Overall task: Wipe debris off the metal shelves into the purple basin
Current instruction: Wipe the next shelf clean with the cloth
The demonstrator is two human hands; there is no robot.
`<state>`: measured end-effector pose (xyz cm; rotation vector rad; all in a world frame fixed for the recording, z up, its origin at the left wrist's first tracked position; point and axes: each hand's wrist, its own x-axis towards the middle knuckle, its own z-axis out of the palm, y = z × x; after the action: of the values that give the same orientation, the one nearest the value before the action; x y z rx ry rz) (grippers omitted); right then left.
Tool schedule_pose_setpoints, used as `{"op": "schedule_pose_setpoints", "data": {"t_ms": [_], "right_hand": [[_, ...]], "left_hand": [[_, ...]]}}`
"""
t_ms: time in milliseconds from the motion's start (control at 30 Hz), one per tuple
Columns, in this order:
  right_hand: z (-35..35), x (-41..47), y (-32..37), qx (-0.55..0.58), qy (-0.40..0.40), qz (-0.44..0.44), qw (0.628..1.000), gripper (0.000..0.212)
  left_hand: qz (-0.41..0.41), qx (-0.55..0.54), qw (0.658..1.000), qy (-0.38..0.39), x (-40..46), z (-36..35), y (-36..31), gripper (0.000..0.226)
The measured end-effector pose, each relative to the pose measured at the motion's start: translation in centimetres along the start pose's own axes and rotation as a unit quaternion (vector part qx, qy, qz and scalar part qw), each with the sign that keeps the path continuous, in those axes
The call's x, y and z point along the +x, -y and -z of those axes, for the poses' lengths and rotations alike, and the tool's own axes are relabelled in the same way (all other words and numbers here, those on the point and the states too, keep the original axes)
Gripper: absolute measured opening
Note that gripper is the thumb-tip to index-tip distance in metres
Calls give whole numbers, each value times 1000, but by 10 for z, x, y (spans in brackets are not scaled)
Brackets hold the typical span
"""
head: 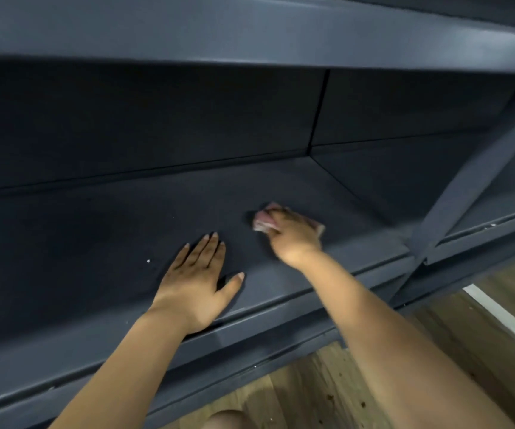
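Observation:
A dark grey metal shelf (101, 230) fills most of the view, seen from its front edge. My right hand (293, 235) grips a crumpled pinkish cloth (264, 221) and holds it down on the shelf surface, right of centre; the hand is blurred. My left hand (199, 278) lies flat on the shelf near the front edge, fingers straight and together, thumb spread. A small white speck of debris (148, 261) lies on the shelf left of my left hand. The purple basin is not in view.
Another shelf board (250, 35) hangs close overhead. A diagonal metal brace (466, 187) crosses at the right. A back panel seam (319, 106) runs vertically behind. Wooden floor (321, 388) shows below the shelf edge, with a white strip (504, 317) at the right.

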<state>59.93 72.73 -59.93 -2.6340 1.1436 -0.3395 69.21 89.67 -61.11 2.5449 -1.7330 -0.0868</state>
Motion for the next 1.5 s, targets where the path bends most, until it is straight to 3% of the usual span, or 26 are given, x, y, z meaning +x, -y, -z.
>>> {"op": "schedule_pose_setpoints", "data": {"t_ms": [100,200,267,400,533,633,833,1000,1067,1133,1200,1267,1300,1500], "right_hand": [[-20,2,45,41,19,70,997,42],[-13,-1,46,93,45,64,993,43],[0,-4,25,97,19,42,994,44],[26,1,-64,32,-121,-89,988,41],[34,7,-106,-2,-74,-210,975,44],[23,29,-75,5,-35,-166,985,44],[-23,45,34,53,26,67,996,40],[-29,46,48,85,51,111,989,44],[-16,40,30,113,45,109,987,46],[-1,42,-5,103,-26,69,992,46],[15,45,-53,69,-76,-17,995,45],[26,43,-90,37,-51,-109,992,44],[27,42,-99,28,-34,-128,991,45],[4,77,-53,-11,-14,-69,997,45]], "left_hand": [[-4,-6,1000,10,1,-1,2,110],[-4,-8,1000,15,0,0,1,110],[1,-5,1000,16,1,1,0,110],[9,-4,1000,19,2,2,-2,110],[10,-9,1000,20,1,2,-3,110],[9,-3,1000,16,1,1,-3,110],[6,-4,1000,15,1,0,-1,108],[3,-13,1000,20,1,1,-2,111],[-5,-16,999,32,0,4,-2,131],[-6,-33,998,43,5,9,2,135],[2,-61,997,39,20,13,8,113],[0,-50,998,30,35,15,10,93],[-7,-41,999,26,42,13,9,97],[-9,-23,999,29,52,1,10,107]]}}
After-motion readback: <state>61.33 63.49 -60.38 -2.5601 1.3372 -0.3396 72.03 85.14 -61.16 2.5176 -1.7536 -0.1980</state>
